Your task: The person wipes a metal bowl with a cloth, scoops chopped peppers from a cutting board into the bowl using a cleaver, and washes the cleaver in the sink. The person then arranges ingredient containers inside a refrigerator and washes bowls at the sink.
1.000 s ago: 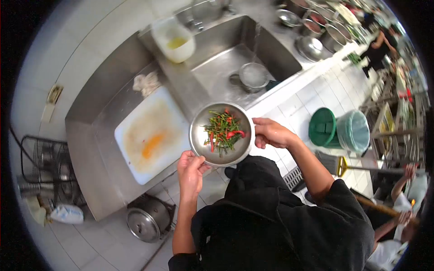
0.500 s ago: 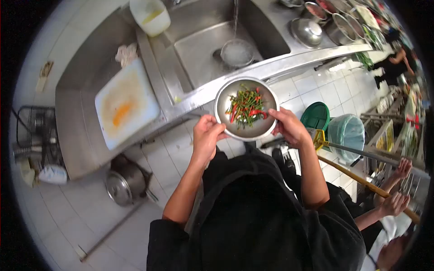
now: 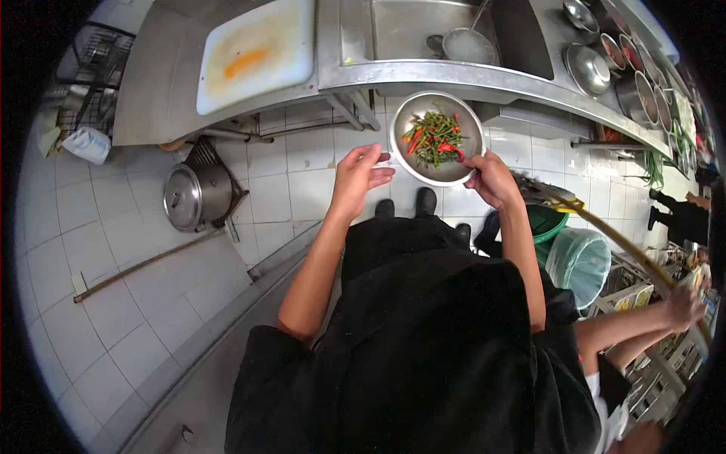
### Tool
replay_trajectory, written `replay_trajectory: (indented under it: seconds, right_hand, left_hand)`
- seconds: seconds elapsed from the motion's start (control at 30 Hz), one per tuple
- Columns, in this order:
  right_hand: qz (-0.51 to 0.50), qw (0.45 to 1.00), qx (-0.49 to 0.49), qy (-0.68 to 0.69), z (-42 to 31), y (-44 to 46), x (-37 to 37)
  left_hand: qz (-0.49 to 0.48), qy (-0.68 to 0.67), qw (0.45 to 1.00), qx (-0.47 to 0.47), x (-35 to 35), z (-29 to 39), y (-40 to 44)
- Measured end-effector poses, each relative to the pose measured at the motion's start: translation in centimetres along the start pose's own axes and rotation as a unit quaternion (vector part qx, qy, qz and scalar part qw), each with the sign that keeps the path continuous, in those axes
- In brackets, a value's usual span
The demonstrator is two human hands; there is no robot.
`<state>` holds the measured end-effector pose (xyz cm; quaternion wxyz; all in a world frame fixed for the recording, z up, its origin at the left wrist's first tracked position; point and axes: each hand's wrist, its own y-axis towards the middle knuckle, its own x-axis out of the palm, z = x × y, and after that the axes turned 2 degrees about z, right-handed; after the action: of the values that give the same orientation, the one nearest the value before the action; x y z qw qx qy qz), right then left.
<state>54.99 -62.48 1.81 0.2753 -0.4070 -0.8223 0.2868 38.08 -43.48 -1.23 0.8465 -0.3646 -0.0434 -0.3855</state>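
A round steel bowl (image 3: 470,125) with red chillies and green stems (image 3: 436,138) in it is held up over the floor in front of me. My right hand (image 3: 493,180) grips its lower right rim, thumb on the inside. To the left of the bowl, my left hand (image 3: 360,180) is off the rim, its fingers apart and nothing in them. Beyond the bowl is the metal counter edge (image 3: 446,73).
A stained white cutting board (image 3: 287,45) lies on the counter, left of a sink (image 3: 408,30) with water running into a container (image 3: 469,47). A lidded pot (image 3: 208,193) stands at left. At right, a co-worker's arms (image 3: 628,325) hold a long pole near a lined bin (image 3: 578,265).
My left hand has let go of the bowl, which my right hand still holds. The view has turned, so the counter sits higher. The co-worker's arms and pole have shifted.
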Motion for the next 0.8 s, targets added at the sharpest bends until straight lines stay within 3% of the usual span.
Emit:
replay_trajectory:
  seconds: [0.2,0.27,0.3,0.37,0.4,0.43,0.47,0.6,0.67,0.8]
  right_hand:
    - [0.155,0.982,-0.058,0.095,4.5,-2.6,-0.2]
    - [0.150,0.976,-0.053,0.148,6.2,-4.0,-1.4]
    - [0.154,0.968,-0.049,0.194,7.4,-4.0,-2.5]
    - [0.175,0.945,-0.045,0.271,9.7,-4.1,-3.8]
    - [0.195,0.932,-0.044,0.303,10.7,-4.8,-3.9]
    - [0.153,0.943,-0.022,0.295,10.9,-6.0,-3.9]
    - [0.188,0.932,-0.038,0.309,11.3,-6.6,-3.5]
    - [0.164,0.927,0.004,0.338,14.8,-8.5,-5.5]
    - [0.202,0.915,0.002,0.348,16.3,-10.0,-6.0]
    - [0.222,0.899,0.019,0.376,20.1,-14.2,-8.5]
  left_hand:
    - [0.077,0.191,0.976,-0.065,-13.3,-9.2,5.5]
    - [0.116,0.442,0.889,-0.029,-18.2,-12.4,6.4]
    - [0.122,0.437,0.891,-0.032,-20.4,-13.5,6.1]
    - [0.082,0.596,0.796,-0.058,-23.9,-14.9,5.7]
    - [0.078,0.594,0.798,-0.058,-25.7,-15.7,5.4]
    - [0.091,0.609,0.784,-0.080,-26.7,-16.2,5.0]
    - [0.103,0.621,0.771,-0.101,-26.9,-16.9,5.2]
    - [0.104,0.591,0.793,-0.102,-24.1,-16.2,5.0]
    - [0.087,0.583,0.807,-0.050,-22.2,-16.1,5.8]
    - [0.036,0.577,0.814,-0.049,-19.8,-17.5,8.6]
